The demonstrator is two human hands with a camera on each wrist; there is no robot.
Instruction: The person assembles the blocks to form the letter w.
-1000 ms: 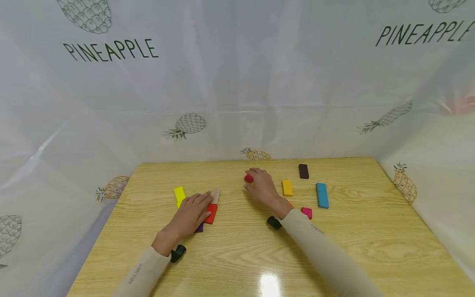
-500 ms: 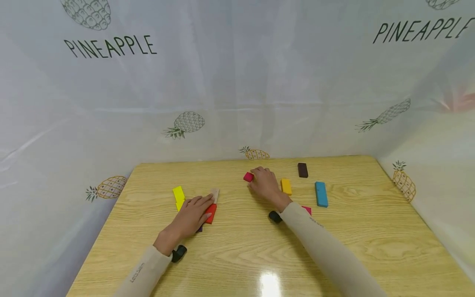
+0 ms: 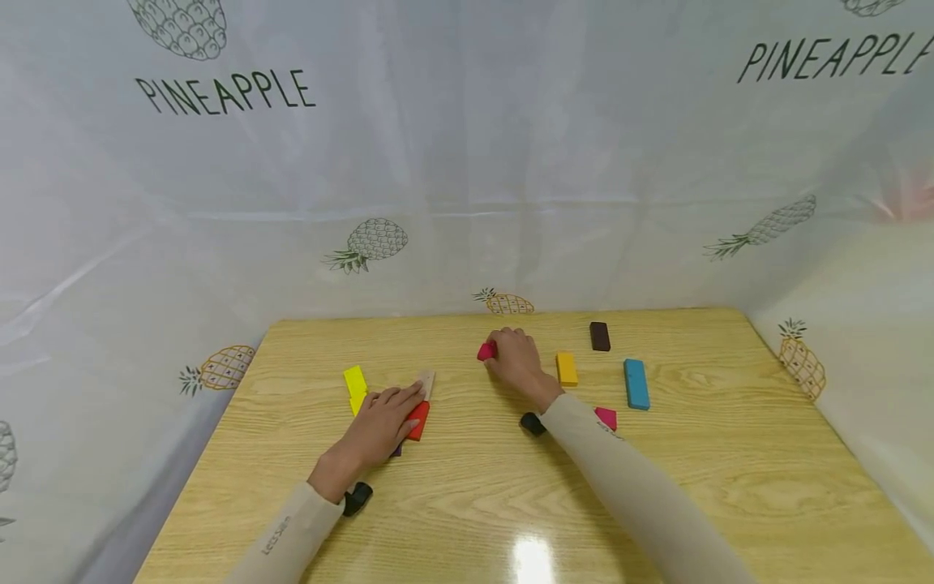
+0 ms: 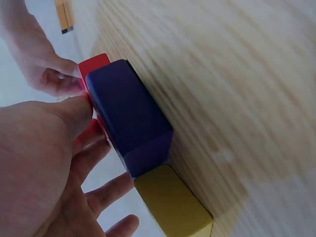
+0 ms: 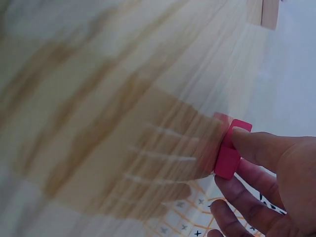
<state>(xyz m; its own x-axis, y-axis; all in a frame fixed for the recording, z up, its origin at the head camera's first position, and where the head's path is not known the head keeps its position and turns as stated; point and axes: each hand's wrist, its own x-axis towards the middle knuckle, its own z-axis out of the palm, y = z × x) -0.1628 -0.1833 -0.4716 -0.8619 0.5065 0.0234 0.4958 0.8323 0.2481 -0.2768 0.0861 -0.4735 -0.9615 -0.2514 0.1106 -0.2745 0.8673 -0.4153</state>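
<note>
In the head view my left hand (image 3: 383, 426) lies with extended fingers over a cluster of blocks. Under or beside it are a red block (image 3: 418, 422), a pale wooden block (image 3: 426, 383) and yellow blocks (image 3: 355, 380). A purple block (image 4: 129, 116) stands against the red one in the left wrist view, the thumb touching near their edge. My right hand (image 3: 515, 357) pinches a pink block (image 3: 486, 351) at the table's far middle. The right wrist view shows the pink piece (image 5: 228, 162) between thumb and fingers, with a stepped outline; whether it is one piece or two I cannot tell.
Right of the right hand lie an orange-yellow block (image 3: 567, 369), a dark brown block (image 3: 600, 336) and a blue block (image 3: 636, 384). Another pink block (image 3: 606, 418) is partly behind the right sleeve. A pineapple-print sheet (image 3: 467, 162) hangs behind the wooden table (image 3: 467, 503).
The pink block has turned slightly in my right hand, staying at nearly the same spot. An orange block seen earlier near the right wrist is now hidden. The left hand has barely moved.
</note>
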